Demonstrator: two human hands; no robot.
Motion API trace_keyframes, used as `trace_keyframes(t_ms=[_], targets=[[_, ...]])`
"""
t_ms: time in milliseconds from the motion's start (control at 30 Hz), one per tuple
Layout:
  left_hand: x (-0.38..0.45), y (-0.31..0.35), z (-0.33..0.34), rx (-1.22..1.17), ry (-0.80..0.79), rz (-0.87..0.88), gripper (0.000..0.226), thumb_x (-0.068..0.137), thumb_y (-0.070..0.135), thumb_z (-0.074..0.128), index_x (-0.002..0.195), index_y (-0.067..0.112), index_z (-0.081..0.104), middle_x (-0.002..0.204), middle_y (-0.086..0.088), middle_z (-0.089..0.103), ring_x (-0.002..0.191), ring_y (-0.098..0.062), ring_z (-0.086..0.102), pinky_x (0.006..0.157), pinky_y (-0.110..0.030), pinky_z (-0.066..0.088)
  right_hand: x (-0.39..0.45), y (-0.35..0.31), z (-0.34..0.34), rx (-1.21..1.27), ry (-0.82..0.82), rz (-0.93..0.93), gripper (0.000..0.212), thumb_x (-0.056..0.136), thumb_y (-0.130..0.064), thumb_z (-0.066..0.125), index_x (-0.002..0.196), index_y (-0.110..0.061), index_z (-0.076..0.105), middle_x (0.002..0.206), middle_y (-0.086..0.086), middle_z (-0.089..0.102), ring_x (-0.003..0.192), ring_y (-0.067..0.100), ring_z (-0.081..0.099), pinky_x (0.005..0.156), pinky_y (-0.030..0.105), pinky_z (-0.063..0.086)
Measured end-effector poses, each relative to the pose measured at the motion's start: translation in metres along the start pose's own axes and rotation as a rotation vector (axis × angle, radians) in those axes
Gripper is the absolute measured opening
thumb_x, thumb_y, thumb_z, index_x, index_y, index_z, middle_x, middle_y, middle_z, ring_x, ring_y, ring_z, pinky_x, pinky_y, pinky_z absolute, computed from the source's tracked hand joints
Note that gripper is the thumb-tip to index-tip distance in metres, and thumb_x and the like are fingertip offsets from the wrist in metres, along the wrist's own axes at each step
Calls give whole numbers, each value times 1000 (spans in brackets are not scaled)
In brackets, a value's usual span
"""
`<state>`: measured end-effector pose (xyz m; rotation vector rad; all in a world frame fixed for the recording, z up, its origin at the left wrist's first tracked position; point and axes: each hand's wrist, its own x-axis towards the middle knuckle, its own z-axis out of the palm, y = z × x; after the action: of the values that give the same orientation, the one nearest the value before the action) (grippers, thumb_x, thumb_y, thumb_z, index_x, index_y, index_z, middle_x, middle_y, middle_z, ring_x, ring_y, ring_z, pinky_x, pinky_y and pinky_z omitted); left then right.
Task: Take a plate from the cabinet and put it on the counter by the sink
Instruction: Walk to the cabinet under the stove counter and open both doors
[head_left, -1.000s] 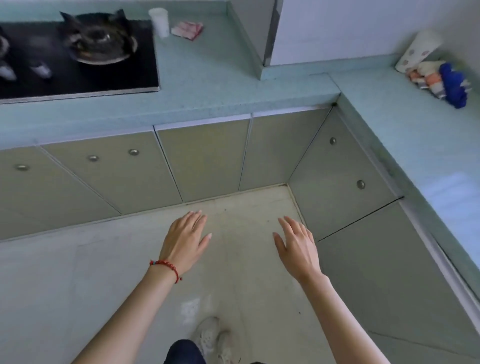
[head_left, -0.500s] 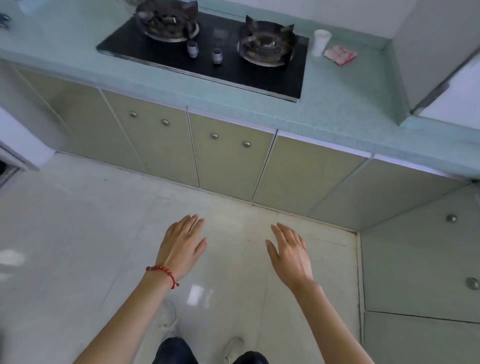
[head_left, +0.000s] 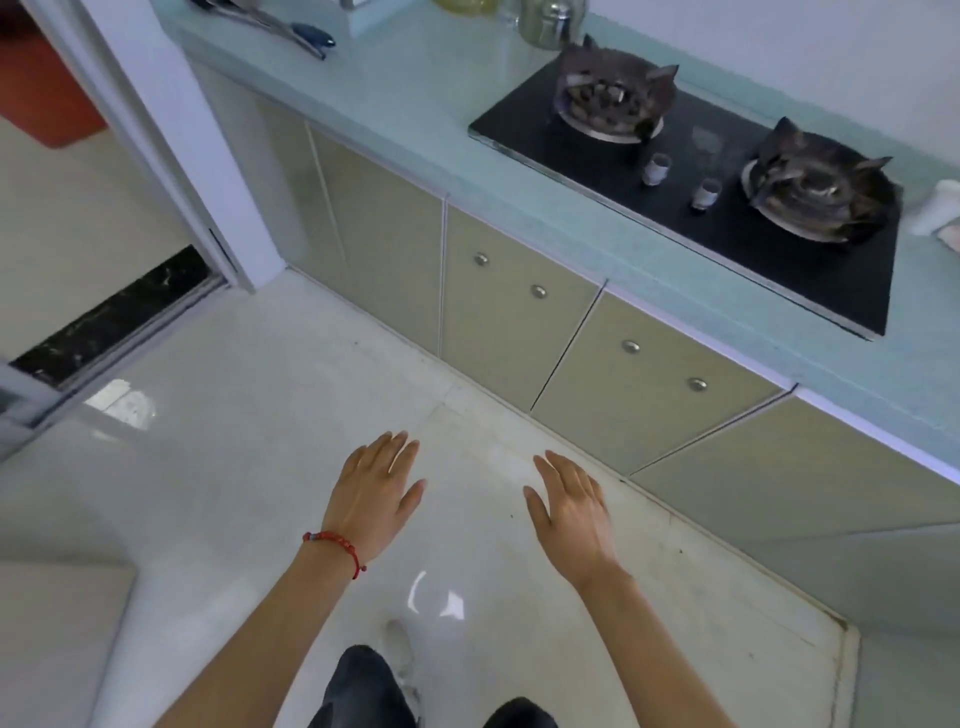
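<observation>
My left hand (head_left: 371, 493), with a red bracelet on the wrist, and my right hand (head_left: 571, 501) are stretched out over the white floor, palms down, fingers apart, holding nothing. Ahead of them runs a row of beige lower cabinet doors (head_left: 511, 312) with round metal knobs, all closed, under a pale teal counter (head_left: 415, 104). No plate and no sink are in view.
A black two-burner gas hob (head_left: 696, 182) sits in the counter at the right. Tongs (head_left: 291, 31) and a metal pot (head_left: 550, 21) lie at the counter's far end. A white door frame (head_left: 171, 135) and dark threshold (head_left: 114, 317) stand at the left.
The view has swung left along the counter: the corner cabinets and right-hand counter have gone out of sight, and the doorway has come in. Both hands stay open in front of me.
</observation>
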<state>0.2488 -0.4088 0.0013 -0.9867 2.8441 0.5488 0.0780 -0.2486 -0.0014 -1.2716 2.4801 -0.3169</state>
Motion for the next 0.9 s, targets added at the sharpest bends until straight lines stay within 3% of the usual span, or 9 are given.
trace_keyframes(t_ms=[67, 200, 367, 500, 633, 900], targets=[[3, -31, -9, -1, 14, -37, 91, 79, 58, -15, 131, 8, 40, 139, -14, 46, 131, -29, 39, 107, -44, 33, 23, -26, 6, -2, -10, -32, 44, 97, -32, 36, 137, -14, 36, 148, 7, 35, 138, 19, 29, 113, 31, 18], [8, -82, -23, -30, 32, -156, 66, 89, 51, 9, 134, 11, 35, 143, -11, 40, 135, -26, 32, 110, -42, 27, 66, -74, 16, -7, -50, -123, 44, 97, -33, 35, 137, -15, 36, 148, 6, 35, 138, 19, 28, 113, 30, 18], [17, -132, -37, -74, 53, -284, 57, 90, 45, 21, 136, 12, 31, 146, -9, 36, 137, -24, 27, 113, -40, 21, 119, -124, 23, -38, -100, -252, 45, 97, -33, 35, 137, -15, 35, 148, 6, 35, 137, 20, 29, 113, 29, 18], [30, -167, -48, -109, 107, -352, 74, 86, 55, 2, 133, 10, 37, 142, -12, 42, 134, -27, 34, 110, -44, 27, 168, -159, 28, -55, -138, -353, 45, 97, -32, 37, 137, -13, 36, 148, 8, 35, 138, 20, 29, 114, 31, 19], [53, -204, -56, -127, 129, -472, 52, 92, 39, 30, 136, 12, 31, 147, -9, 35, 137, -23, 26, 113, -41, 22, 223, -193, 34, -52, -164, -439, 44, 96, -31, 37, 137, -12, 37, 148, 9, 36, 137, 21, 30, 114, 30, 18], [96, -263, -85, -138, 145, -639, 53, 93, 41, 29, 139, 16, 22, 151, -5, 26, 140, -20, 18, 115, -37, 14, 321, -264, 39, -76, -234, -623, 43, 96, -29, 40, 135, -11, 40, 145, 11, 40, 136, 22, 33, 113, 34, 21]])
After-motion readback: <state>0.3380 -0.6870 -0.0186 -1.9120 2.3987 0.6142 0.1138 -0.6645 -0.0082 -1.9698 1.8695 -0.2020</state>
